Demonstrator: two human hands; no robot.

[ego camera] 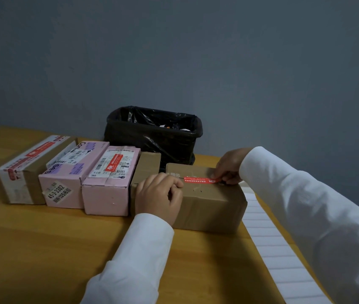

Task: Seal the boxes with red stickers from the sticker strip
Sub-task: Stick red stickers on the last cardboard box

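I see a glossy red sticker (201,179) with white print lying across the matte brown cardboard box (209,200); my right hand (229,166) fingers pinch its end, my left hand (160,194) fingers curl on the box's edge.

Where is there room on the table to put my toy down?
Bare wooden table lies in front of the boxes, left of the left hand. The back is crowded: taped brown cardboard box, two pink boxes, black-lined bin. The white sticker strip covers the right edge.
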